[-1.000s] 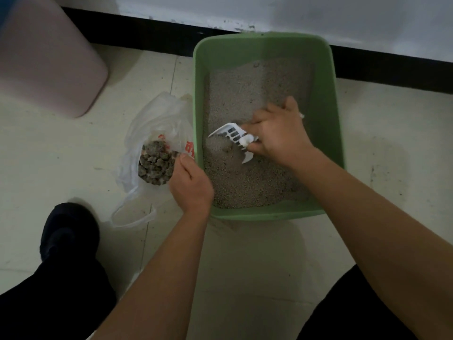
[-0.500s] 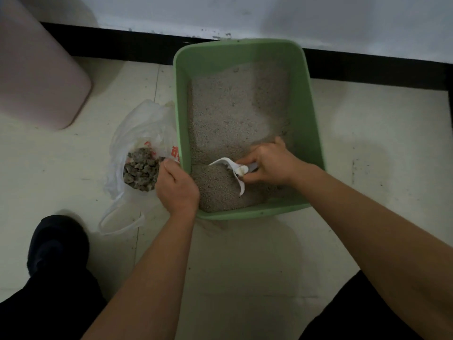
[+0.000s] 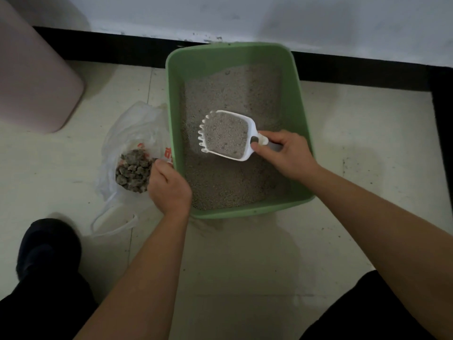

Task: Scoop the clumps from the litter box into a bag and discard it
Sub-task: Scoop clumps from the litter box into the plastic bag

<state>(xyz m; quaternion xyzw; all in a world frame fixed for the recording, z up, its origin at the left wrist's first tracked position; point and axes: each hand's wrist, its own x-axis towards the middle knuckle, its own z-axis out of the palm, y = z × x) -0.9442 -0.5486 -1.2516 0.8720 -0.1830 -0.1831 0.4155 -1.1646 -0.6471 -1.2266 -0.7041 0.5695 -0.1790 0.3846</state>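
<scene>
A green litter box (image 3: 301,94) full of grey litter sits on the floor against the wall. My right hand (image 3: 288,153) grips the handle of a white slotted scoop (image 3: 252,128), held level above the litter and loaded with litter. A clear plastic bag (image 3: 137,126) lies just left of the box with a pile of dark grey clumps (image 3: 133,171) inside. My left hand (image 3: 169,186) pinches the bag's rim beside the box's left wall, holding the mouth open.
A pink bin (image 3: 31,77) stands at the far left. A black baseboard (image 3: 110,49) runs along the white wall behind the box. My dark shoe (image 3: 46,244) rests on the pale tile floor at lower left, and dark trouser legs fill both lower corners.
My right hand dragged the scoop through the near end of the litter, then lifted it up, turned level and full. The left hand stayed on the bag.
</scene>
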